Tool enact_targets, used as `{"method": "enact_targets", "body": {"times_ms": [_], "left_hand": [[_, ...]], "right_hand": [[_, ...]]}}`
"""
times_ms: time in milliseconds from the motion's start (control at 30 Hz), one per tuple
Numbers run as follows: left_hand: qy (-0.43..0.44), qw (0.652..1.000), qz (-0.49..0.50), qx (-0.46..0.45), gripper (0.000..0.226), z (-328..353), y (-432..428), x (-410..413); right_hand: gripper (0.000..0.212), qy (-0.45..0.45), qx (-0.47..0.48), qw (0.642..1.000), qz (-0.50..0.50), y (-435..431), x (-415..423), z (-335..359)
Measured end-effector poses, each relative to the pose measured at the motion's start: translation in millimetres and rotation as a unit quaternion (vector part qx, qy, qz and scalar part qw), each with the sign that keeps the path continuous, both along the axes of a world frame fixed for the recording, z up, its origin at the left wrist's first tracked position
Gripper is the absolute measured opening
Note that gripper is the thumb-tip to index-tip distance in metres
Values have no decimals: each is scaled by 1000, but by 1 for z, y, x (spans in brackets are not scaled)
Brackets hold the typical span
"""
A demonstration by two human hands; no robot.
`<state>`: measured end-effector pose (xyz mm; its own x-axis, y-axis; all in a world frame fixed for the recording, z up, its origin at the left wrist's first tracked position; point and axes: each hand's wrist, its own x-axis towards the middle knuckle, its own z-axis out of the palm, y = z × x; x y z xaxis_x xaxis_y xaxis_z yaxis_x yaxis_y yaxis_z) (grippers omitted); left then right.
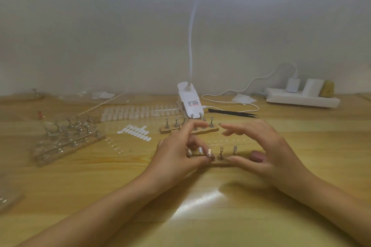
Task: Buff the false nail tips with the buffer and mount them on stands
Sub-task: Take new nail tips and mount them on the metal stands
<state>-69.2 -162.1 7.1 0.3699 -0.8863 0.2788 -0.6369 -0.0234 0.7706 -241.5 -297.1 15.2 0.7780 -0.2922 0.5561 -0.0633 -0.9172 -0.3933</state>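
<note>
A wooden stand strip [220, 163] lies on the table between my hands. It carries a row of metal stands [221, 154] topped with false nail tips [234, 149]. My left hand [176, 154] holds the strip's left end, thumb in front and curled fingers behind the stands, index finger raised. My right hand [261, 146] arches over the right end with loosely curved fingers, its thumb lying along the strip's front. A pink lump [257, 156] sits under that palm. Loose false nail tips [136, 113] lie in rows further back.
A second strip of stands [188, 128] sits just behind my hands, and a cluster of stands [68, 136] is at the left. White adhesive tabs [136, 132], a black tool [232, 113], a clip lamp base [189, 102] and a power strip [301, 97] lie beyond.
</note>
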Motion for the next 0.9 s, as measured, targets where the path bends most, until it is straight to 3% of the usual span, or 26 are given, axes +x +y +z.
{"method": "enact_targets", "body": {"times_ms": [100,367,533,633,700,800,900], "left_hand": [[14,1000,1,-10,60,-3,-1,0],[-20,1000,4,-17,62,-3,2,-7],[-11,995,-84,52,92,18,12,4],[0,998,-55,42,60,32,9,21],[-99,994,-23,46,29,37,1,29],[-338,936,-8,94,24,31,-9,29],[-398,912,26,94,23,22,-14,28]], "right_hand": [[73,92,-30,995,3,-4,2,-7],[75,73,49,996,17,-4,5,-8],[79,86,58,994,15,-1,3,-9],[80,103,60,993,15,-1,3,-11],[77,107,71,991,22,0,3,-10],[64,54,74,996,-2,-1,2,-4],[58,35,56,997,-39,-5,-2,1]]}}
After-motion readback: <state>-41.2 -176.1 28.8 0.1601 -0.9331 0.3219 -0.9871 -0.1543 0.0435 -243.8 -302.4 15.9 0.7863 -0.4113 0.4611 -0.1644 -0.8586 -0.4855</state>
